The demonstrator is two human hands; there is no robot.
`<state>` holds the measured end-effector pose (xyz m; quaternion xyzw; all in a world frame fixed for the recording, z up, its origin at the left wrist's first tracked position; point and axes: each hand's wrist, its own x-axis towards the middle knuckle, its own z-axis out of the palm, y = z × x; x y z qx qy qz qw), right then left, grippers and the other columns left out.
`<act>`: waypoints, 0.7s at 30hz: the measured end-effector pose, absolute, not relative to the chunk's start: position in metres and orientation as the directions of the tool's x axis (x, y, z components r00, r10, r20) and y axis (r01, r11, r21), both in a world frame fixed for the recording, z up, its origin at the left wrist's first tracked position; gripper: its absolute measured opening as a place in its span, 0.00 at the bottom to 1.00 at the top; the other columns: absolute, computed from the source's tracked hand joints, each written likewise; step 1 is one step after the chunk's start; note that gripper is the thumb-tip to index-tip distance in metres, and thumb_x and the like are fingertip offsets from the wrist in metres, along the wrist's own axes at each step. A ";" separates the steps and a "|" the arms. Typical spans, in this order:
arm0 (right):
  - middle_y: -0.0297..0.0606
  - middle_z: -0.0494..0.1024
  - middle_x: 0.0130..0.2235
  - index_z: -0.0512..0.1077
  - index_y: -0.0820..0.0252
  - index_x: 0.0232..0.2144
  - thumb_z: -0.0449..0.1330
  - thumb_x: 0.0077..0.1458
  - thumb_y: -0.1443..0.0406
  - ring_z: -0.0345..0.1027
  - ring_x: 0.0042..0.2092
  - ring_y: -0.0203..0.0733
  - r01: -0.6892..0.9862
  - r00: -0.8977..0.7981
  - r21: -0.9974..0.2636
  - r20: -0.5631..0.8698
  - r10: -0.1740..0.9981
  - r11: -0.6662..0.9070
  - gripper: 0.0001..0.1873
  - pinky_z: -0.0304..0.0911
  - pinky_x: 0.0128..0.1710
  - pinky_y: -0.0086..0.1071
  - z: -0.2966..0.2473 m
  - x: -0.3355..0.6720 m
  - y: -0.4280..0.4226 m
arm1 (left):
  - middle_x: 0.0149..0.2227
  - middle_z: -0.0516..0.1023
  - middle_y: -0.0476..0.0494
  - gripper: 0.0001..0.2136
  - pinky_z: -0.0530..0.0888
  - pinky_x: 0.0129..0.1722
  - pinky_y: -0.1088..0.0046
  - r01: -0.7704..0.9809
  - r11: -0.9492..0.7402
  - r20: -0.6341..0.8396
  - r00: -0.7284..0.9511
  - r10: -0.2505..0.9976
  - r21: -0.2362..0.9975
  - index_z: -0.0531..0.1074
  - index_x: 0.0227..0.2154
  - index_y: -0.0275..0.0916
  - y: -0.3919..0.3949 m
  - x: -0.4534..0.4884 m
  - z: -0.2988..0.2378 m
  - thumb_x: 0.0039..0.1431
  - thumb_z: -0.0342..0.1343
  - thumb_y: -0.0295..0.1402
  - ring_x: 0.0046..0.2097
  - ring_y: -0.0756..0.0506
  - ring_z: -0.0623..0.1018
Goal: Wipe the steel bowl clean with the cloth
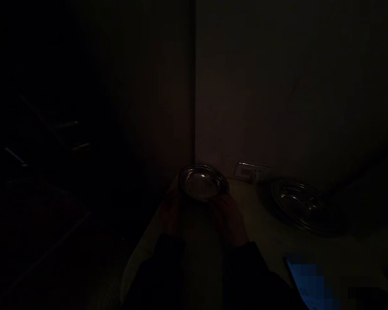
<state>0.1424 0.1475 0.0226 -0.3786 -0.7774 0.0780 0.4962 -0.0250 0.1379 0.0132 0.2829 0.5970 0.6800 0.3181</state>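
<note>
The scene is very dark. A shiny round metal plate [200, 186] with a raised rim is at the far end of the counter, close to the wall corner. My right hand [228, 217] has its fingers bent over the plate's near right rim. Just off the plate's left side is my left hand [170, 213], whose fingers are lost in the darkness, so I cannot make out whether they touch the rim. Both forearms are in dark sleeves.
More metal plates [295, 202], seemingly stacked, lie to the right with something on them that I cannot make out. A socket plate [252, 170] is low on the wall [261, 94]. A lit phone-like screen [305, 280] shows at the lower right. The counter's left edge [142, 243] drops into darkness.
</note>
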 end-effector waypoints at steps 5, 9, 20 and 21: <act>0.42 0.77 0.39 0.75 0.56 0.40 0.55 0.60 0.65 0.67 0.44 0.46 0.509 -0.225 -0.497 0.712 0.666 0.703 0.10 0.67 0.44 0.42 0.022 0.142 0.147 | 0.51 0.74 0.39 0.15 0.67 0.55 0.62 -0.022 -0.034 0.011 -0.649 0.761 0.999 0.74 0.43 0.37 0.137 -0.026 0.017 0.56 0.54 0.40 0.54 0.40 0.71; 0.41 0.77 0.39 0.75 0.55 0.41 0.55 0.60 0.65 0.68 0.44 0.46 0.503 -0.236 -0.496 0.709 0.665 0.708 0.10 0.67 0.45 0.42 0.023 0.142 0.146 | 0.52 0.73 0.39 0.15 0.65 0.57 0.65 0.065 -0.034 0.066 -0.604 0.794 0.997 0.73 0.44 0.37 0.134 -0.019 0.028 0.56 0.53 0.38 0.55 0.41 0.71; 0.41 0.77 0.41 0.76 0.54 0.41 0.55 0.60 0.65 0.67 0.45 0.47 0.502 -0.255 -0.507 0.687 0.681 0.700 0.11 0.66 0.46 0.44 0.022 0.142 0.148 | 0.60 0.66 0.41 0.20 0.60 0.61 0.69 0.168 0.015 0.074 -0.511 0.856 0.986 0.68 0.54 0.37 0.131 -0.016 0.039 0.58 0.52 0.34 0.61 0.43 0.64; 0.42 0.77 0.40 0.76 0.54 0.41 0.55 0.60 0.65 0.68 0.45 0.47 0.501 -0.257 -0.510 0.684 0.683 0.699 0.11 0.67 0.46 0.44 0.022 0.142 0.148 | 0.59 0.66 0.41 0.20 0.60 0.61 0.68 0.180 0.001 0.092 -0.504 0.859 0.984 0.68 0.54 0.37 0.131 -0.016 0.038 0.58 0.52 0.34 0.61 0.43 0.64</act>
